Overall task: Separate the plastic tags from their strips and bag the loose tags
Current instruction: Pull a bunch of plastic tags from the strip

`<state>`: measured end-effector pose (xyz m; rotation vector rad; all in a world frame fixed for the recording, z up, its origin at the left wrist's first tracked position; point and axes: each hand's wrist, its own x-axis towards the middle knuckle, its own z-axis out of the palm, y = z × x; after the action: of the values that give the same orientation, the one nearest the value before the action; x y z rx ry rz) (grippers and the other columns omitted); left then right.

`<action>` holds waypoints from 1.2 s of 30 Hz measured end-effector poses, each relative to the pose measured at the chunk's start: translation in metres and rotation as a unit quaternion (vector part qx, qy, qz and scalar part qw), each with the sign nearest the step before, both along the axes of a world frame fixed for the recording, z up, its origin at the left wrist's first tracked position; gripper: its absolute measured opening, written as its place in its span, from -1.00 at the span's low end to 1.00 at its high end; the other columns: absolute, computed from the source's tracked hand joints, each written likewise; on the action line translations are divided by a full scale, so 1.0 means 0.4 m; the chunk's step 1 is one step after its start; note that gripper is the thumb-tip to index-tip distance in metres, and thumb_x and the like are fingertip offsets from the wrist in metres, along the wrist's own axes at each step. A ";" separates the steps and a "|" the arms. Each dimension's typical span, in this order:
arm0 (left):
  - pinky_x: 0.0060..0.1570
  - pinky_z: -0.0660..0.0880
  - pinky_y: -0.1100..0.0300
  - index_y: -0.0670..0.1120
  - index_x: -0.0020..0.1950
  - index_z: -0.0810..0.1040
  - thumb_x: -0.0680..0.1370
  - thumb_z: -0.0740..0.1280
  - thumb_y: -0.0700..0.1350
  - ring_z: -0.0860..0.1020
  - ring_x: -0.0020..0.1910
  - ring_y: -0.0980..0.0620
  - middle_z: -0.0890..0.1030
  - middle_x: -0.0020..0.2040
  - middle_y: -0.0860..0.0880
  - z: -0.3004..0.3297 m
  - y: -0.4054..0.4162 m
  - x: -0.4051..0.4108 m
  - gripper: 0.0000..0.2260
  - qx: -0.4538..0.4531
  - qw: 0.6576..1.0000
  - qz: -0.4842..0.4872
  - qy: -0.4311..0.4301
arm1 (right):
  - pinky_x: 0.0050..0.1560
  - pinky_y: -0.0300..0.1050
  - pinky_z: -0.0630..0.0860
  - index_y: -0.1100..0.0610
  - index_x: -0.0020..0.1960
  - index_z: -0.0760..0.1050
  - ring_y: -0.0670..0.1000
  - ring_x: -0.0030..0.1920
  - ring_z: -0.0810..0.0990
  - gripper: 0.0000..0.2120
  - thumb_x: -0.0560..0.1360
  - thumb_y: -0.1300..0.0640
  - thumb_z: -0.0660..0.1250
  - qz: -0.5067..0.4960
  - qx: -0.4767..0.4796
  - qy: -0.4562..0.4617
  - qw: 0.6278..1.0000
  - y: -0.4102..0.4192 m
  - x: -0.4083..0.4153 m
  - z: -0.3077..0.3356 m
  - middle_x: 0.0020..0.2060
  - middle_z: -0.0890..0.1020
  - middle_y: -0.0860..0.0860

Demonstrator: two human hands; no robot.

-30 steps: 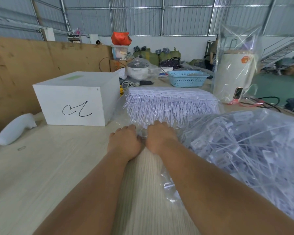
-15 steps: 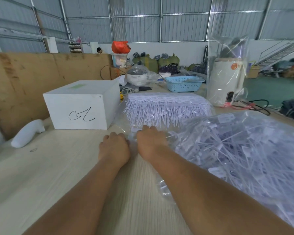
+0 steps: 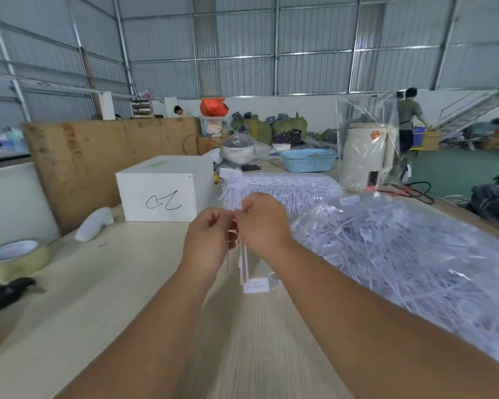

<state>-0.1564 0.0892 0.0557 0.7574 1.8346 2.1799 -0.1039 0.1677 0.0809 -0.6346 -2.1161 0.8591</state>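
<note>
Both hands are now lifted off the desk [image 3: 104,298], where a moment ago they were pressing low at the near edge of the strip pile. The left hand [image 3: 209,243] and right hand [image 3: 261,223] are meeting in the air, fingers curled, each pinching the top of a small bunch of white plastic tags [image 3: 247,269] that is hanging down between them, a label dangling at its end. The stacked tag strips [image 3: 288,187] are lying just beyond, right of the white box [image 3: 160,191]. The clear bag of loose tags [image 3: 409,254] is sitting at the right.
</note>
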 end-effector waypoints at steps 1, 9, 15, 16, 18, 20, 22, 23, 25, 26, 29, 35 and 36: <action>-0.41 0.49 0.24 -0.14 -0.21 0.52 0.57 0.26 -0.25 0.53 -0.44 0.04 0.60 -0.40 -0.03 0.001 -0.006 0.023 -0.83 0.002 1.000 -0.019 -0.006 | -0.48 -0.25 0.33 0.12 -0.36 0.37 -0.02 -0.43 0.36 -0.78 0.41 0.29 0.30 0.002 -0.040 0.026 0.999 -0.004 0.027 -0.005 -0.45 0.41 0.00; -0.40 0.57 0.16 -0.16 -0.13 0.56 0.61 0.26 -0.17 0.63 -0.39 -0.01 0.65 -0.33 -0.06 -0.022 0.017 0.196 -0.85 -0.043 0.990 -0.134 -0.028 | -0.08 0.35 0.57 0.25 -0.26 0.49 0.32 -0.14 0.65 -0.86 0.46 0.29 0.38 0.008 -0.243 0.128 0.961 0.015 0.235 -0.065 -0.22 0.61 0.33; -0.35 0.54 0.20 -0.13 -0.17 0.57 0.55 0.32 -0.29 0.61 -0.35 0.02 0.64 -0.28 -0.05 -0.082 0.008 0.241 -0.87 -0.110 0.957 -0.266 0.036 | -0.08 0.08 0.60 0.19 -0.25 0.55 0.12 -0.29 0.62 -0.87 0.48 0.24 0.41 0.005 -0.220 0.113 0.969 0.034 0.336 -0.098 -0.34 0.64 0.17; -0.33 0.54 0.20 -0.11 -0.17 0.58 0.54 0.35 -0.28 0.60 -0.35 0.03 0.64 -0.28 -0.05 -0.091 0.010 0.245 -0.88 -0.118 0.956 -0.265 0.046 | -0.16 -0.01 0.59 0.19 -0.23 0.57 0.08 -0.32 0.61 -0.87 0.48 0.22 0.41 0.013 -0.221 0.110 0.969 0.030 0.345 -0.104 -0.34 0.65 0.17; -0.31 0.53 0.18 -0.10 -0.18 0.58 0.53 0.36 -0.26 0.60 -0.33 0.02 0.63 -0.29 -0.05 -0.095 0.015 0.249 -0.88 -0.104 0.962 -0.248 0.045 | -0.26 -0.09 0.55 0.18 -0.24 0.57 0.03 -0.35 0.59 -0.86 0.50 0.22 0.40 0.026 -0.232 0.130 0.964 0.023 0.351 -0.111 -0.38 0.64 0.13; -0.33 0.52 0.19 -0.13 -0.18 0.56 0.56 0.31 -0.27 0.60 -0.35 0.03 0.62 -0.31 -0.03 -0.096 0.021 0.249 -0.87 -0.083 0.969 -0.232 0.033 | -0.34 -0.12 0.49 0.16 -0.26 0.53 0.00 -0.38 0.54 -0.84 0.51 0.24 0.37 0.025 -0.247 0.168 0.954 0.013 0.338 -0.115 -0.46 0.57 0.03; -0.30 0.54 0.16 -0.17 -0.09 0.58 0.56 0.25 -0.29 0.64 -0.30 -0.01 0.66 -0.25 -0.07 -0.102 0.030 0.262 -0.87 -0.090 0.973 -0.209 0.045 | -0.39 -0.16 0.47 0.13 -0.24 0.51 -0.03 -0.41 0.54 -0.84 0.52 0.23 0.35 0.015 -0.252 0.180 0.951 -0.002 0.316 -0.130 -0.47 0.56 -0.02; -0.25 0.56 0.11 -0.14 -0.04 0.61 0.55 0.23 -0.30 0.67 -0.22 -0.05 0.69 -0.19 -0.09 -0.108 0.034 0.271 -0.82 -0.099 0.975 -0.192 0.052 | -0.35 -0.13 0.50 0.11 -0.23 0.51 -0.03 -0.39 0.57 -0.83 0.53 0.22 0.35 0.008 -0.245 0.174 0.954 -0.010 0.307 -0.142 -0.45 0.58 -0.02; -0.23 0.53 0.09 -0.07 -0.01 0.65 0.53 0.21 -0.33 0.67 -0.16 -0.09 0.70 -0.13 -0.14 -0.110 0.037 0.284 -0.74 -0.114 0.976 -0.178 0.047 | -0.21 -0.03 0.57 0.10 -0.24 0.51 0.02 -0.33 0.60 -0.83 0.54 0.20 0.34 -0.004 -0.233 0.158 0.959 -0.014 0.294 -0.160 -0.41 0.60 0.02; -0.25 0.51 0.10 -0.08 0.00 0.65 0.53 0.20 -0.34 0.66 -0.18 -0.09 0.69 -0.13 -0.17 -0.107 0.035 0.284 -0.73 -0.119 0.974 -0.188 0.036 | -0.18 0.01 0.56 0.09 -0.24 0.51 0.05 -0.32 0.59 -0.82 0.54 0.20 0.35 -0.005 -0.234 0.152 0.960 -0.011 0.293 -0.162 -0.40 0.59 0.03; -0.29 0.51 0.11 -0.15 -0.13 0.61 0.46 0.27 -0.24 0.61 -0.32 -0.04 0.65 -0.26 -0.17 -0.094 0.011 0.267 -0.88 -0.156 0.962 -0.218 0.049 | -0.23 -0.03 0.51 0.10 -0.24 0.50 0.04 -0.35 0.55 -0.83 0.53 0.22 0.34 0.012 -0.242 0.147 0.959 0.001 0.297 -0.159 -0.40 0.58 0.04; -0.25 0.49 0.02 -0.10 -0.38 0.48 0.32 0.10 0.08 0.53 -0.37 -0.01 0.56 -0.39 -0.06 -0.061 -0.051 0.221 -0.70 -0.199 0.916 -0.173 0.302 | -0.44 -0.13 0.47 0.13 -0.21 0.46 -0.03 -0.45 0.50 -0.83 0.57 0.24 0.29 0.067 -0.305 0.162 0.936 0.001 0.311 -0.141 -0.44 0.55 0.05; -0.30 0.48 0.09 -0.09 -0.40 0.48 0.34 0.10 0.06 0.52 -0.39 0.02 0.57 -0.40 -0.05 -0.056 -0.054 0.224 -0.71 -0.193 0.922 -0.185 0.281 | -0.49 -0.18 0.42 0.15 -0.19 0.45 -0.05 -0.50 0.47 -0.83 0.58 0.24 0.27 0.079 -0.314 0.155 0.933 -0.001 0.313 -0.140 -0.48 0.53 0.04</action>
<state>-0.0669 0.0678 0.0332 1.5910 2.0479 1.3871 0.0213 0.1672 0.0249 -0.5944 -1.6081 1.6415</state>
